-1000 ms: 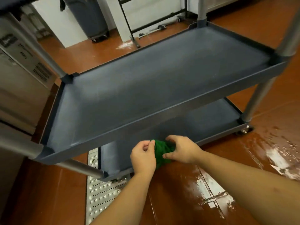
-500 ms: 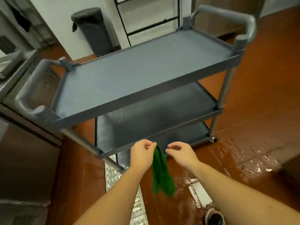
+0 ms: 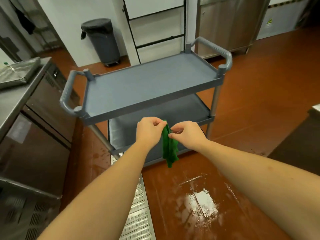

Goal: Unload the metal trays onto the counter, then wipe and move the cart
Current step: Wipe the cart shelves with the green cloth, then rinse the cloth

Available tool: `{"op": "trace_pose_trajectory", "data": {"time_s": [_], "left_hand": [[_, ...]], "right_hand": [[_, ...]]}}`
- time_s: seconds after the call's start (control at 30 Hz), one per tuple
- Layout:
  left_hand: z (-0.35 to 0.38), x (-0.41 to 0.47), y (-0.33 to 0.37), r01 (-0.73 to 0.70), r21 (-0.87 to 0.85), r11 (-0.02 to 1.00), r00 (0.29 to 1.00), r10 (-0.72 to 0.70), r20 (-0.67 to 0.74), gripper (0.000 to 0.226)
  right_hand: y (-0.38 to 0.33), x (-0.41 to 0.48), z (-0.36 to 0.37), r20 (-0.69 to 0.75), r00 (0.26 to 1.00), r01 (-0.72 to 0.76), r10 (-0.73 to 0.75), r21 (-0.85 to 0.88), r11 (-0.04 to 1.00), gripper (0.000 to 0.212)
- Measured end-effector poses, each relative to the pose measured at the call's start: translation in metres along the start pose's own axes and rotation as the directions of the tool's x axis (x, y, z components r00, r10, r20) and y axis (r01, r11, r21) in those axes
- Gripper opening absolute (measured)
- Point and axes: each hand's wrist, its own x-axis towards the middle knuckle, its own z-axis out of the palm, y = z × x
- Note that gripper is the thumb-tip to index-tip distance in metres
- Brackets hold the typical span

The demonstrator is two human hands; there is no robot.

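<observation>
A grey three-shelf cart (image 3: 150, 87) stands in front of me with bare shelves and a handle at each end. My left hand (image 3: 149, 131) pinches the top of a green cloth (image 3: 169, 146), which hangs down in front of the cart's middle shelf. My right hand (image 3: 187, 135) pinches the cloth's edge a little lower, from the right. Metal trays (image 3: 16, 73) lie stacked on the steel counter (image 3: 10, 101) at the far left.
A grey bin (image 3: 102, 40) with a black liner stands against the far wall. A black rack (image 3: 155, 28) is behind the cart. The red floor (image 3: 199, 203) is wet near me, with a metal drain grate (image 3: 138, 213). Steel cabinets (image 3: 230, 23) stand at the back right.
I have risen and stepped back from the cart, so the whole cart shows. The bunched cloth has been let fall open and now hangs from my fingers.
</observation>
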Motion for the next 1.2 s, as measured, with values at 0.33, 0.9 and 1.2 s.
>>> {"op": "trace_pose_trajectory", "data": {"time_s": [0.33,0.9,1.2], "left_hand": [[-0.004,-0.04,0.051,0.049,-0.075,0.996,0.999,-0.05,-0.021,0.022],[-0.001,-0.06,0.105,0.112,-0.38,0.918,0.988,-0.143,-0.053,0.022],[0.001,-0.052,0.118,0.196,-0.527,0.827,0.967,-0.251,-0.035,0.017]], "right_hand": [[0.005,-0.051,-0.041,-0.124,0.992,0.037,-0.033,0.032,0.999,0.012],[0.012,-0.094,-0.053,-0.007,0.999,0.044,-0.043,0.182,0.982,0.087],[0.024,-0.092,-0.058,-0.01,1.0,-0.024,0.025,0.108,0.994,0.052]]}}
